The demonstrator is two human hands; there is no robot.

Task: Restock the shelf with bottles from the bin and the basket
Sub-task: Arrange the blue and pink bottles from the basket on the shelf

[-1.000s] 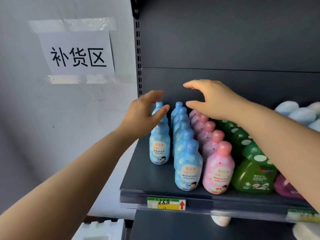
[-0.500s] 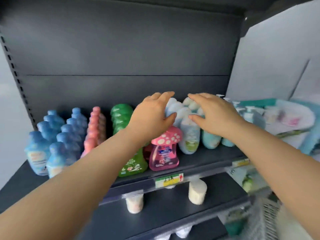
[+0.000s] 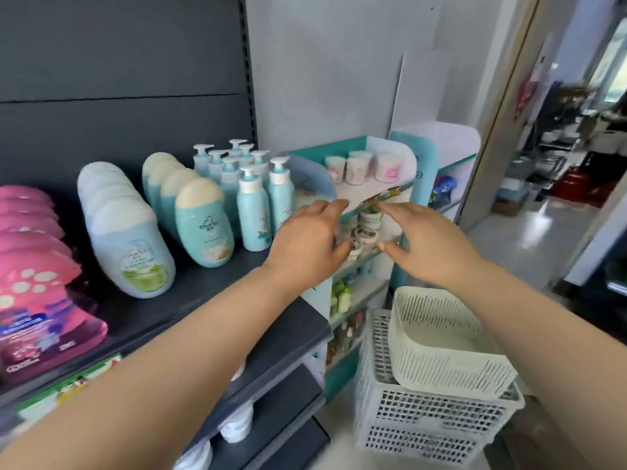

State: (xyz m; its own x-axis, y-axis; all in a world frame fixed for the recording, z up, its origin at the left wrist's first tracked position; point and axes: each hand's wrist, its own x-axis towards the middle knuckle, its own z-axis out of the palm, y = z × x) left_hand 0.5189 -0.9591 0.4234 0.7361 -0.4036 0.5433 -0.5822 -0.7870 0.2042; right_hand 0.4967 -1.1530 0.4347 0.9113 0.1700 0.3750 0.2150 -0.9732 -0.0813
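left hand (image 3: pixel 310 245) spread wide, empty | right hand (image 3: pixel 429 247) spread wide, empty | shelf (image 3: pixel 210 293) rows full, 9 o'clock | basket (image 3: pixel 444 340) looks bare, atop bin (image 3: pixel 431 425), 5 o'clock | advice: check both bare before reaching

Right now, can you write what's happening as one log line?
left hand: open, empty | right hand: open, empty | basket: looks empty, atop white bin | shelf: stocked
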